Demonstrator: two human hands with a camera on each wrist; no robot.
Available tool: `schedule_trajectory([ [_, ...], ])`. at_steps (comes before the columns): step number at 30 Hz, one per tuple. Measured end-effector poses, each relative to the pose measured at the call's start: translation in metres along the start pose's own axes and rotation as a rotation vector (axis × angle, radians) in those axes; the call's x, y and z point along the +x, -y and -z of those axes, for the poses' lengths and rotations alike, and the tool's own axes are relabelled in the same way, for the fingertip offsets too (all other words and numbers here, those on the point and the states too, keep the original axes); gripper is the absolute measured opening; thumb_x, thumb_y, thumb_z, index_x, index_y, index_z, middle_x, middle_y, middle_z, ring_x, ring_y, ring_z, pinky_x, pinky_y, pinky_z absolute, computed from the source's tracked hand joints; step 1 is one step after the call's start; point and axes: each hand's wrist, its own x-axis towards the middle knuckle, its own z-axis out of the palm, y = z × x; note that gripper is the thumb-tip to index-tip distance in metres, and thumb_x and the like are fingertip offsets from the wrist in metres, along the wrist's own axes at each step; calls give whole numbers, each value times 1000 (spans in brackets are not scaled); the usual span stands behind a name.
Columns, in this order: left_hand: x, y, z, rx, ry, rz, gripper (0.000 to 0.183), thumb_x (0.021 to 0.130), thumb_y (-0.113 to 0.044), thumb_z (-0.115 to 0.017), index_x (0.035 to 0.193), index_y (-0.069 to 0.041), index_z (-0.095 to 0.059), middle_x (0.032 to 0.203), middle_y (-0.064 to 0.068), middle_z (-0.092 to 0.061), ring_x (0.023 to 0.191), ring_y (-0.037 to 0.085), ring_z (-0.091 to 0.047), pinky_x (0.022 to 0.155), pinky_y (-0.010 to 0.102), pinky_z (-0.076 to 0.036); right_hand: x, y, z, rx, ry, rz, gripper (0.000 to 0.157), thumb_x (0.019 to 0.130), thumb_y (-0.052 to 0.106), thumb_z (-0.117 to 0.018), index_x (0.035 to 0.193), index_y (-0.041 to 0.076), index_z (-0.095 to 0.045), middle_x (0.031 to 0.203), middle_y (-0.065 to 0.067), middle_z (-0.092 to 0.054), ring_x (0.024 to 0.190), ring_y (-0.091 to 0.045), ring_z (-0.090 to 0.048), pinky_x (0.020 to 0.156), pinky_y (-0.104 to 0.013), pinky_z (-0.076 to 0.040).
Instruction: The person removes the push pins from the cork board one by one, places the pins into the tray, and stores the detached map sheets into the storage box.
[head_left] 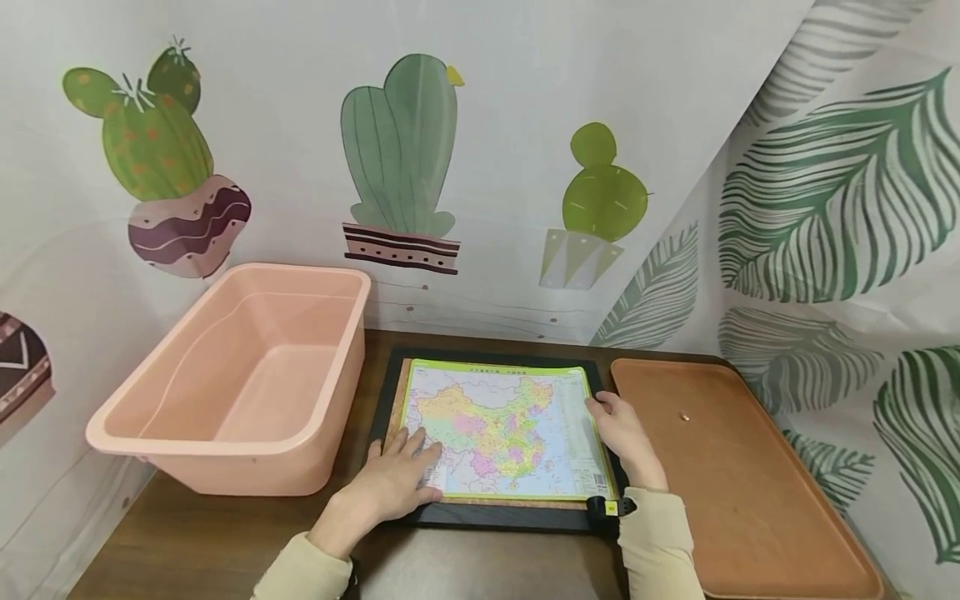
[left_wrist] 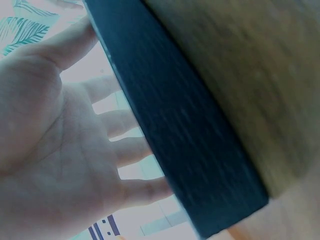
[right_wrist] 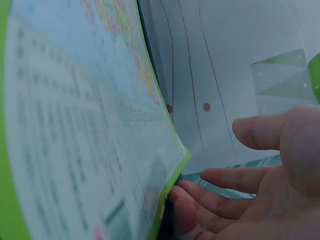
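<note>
A laminated map of China with a green border (head_left: pixel 487 425) lies on a cork board with a black frame (head_left: pixel 517 515). My left hand (head_left: pixel 393 483) rests with spread fingers over the map's lower left corner; its palm shows beside the black frame (left_wrist: pixel 170 115) in the left wrist view. At the map's right edge is my right hand (head_left: pixel 622 429), its fingers touching that edge. In the right wrist view, the map (right_wrist: pixel 75 125) stands at a slant and its corner rises a little off the frame. The right thumb (right_wrist: pixel 260 131) stays apart from the other fingers.
On the left stands a deep pink plastic tub (head_left: pixel 300 392). A brown tray (head_left: pixel 750 483) lies on the right, with a tiny shiny object (head_left: pixel 684 417) on it. Everything sits on a dark wooden table (head_left: pixel 480 558). A cloth printed with cacti and leaves (head_left: pixel 510 167) hangs behind.
</note>
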Motion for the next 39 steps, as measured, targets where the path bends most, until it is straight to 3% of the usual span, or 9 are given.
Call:
schedule_trajectory([
  [3,1,0,0,0,-2,-2,65,90,-44,-67,143,-10,-50,152,23,-33,141,46,-24,103,71,-20,1,-1,0,39,-11,-14,59,105,28,-45,148,-9,-28,138,-29,-45,115,-35,-51,96,-50,-42],
  [7,1,0,1,3,-2,-2,65,90,-43,-68,143,-9,-50,152,23,-34,140,46,-25,102,72,-21,4,-4,5,77,-17,-23,55,104,26,-48,146,-8,-35,135,-26,-49,109,-35,-52,82,-39,-44],
  [14,1,1,-1,16,-9,-5,65,89,-43,-68,141,-9,-51,151,23,-36,140,46,-26,101,72,-22,7,-11,11,73,-17,4,41,100,19,-54,134,-4,-51,114,-18,-59,90,-26,-53,72,-34,-44],
  [22,1,2,-2,12,-8,-8,65,90,-44,-68,142,-9,-51,151,23,-35,140,46,-26,102,72,-22,5,-11,15,183,26,6,39,98,12,-58,130,-6,-47,107,-18,-60,81,-20,-59,66,-31,-49],
  [39,1,1,-2,9,-6,-1,65,89,-44,-68,141,-10,-52,151,23,-35,140,46,-25,102,72,-21,1,-11,21,274,106,59,30,95,-2,-54,122,-8,-43,102,-17,-61,82,-21,-61,62,-31,-51],
])
